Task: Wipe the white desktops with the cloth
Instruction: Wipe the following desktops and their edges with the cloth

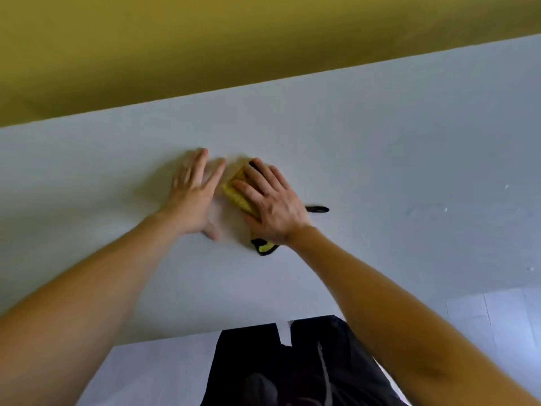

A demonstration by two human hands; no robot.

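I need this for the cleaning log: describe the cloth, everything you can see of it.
The cloth is yellow, waffle-textured, with black edging. It lies flat on the white desk, mostly hidden under the right hand, which presses it with straight, spread fingers. A yellow strip shows beside the fingers, a black-edged corner pokes out by the wrist, a black strip past the hand's right side. The left hand rests on the desk close beside it.
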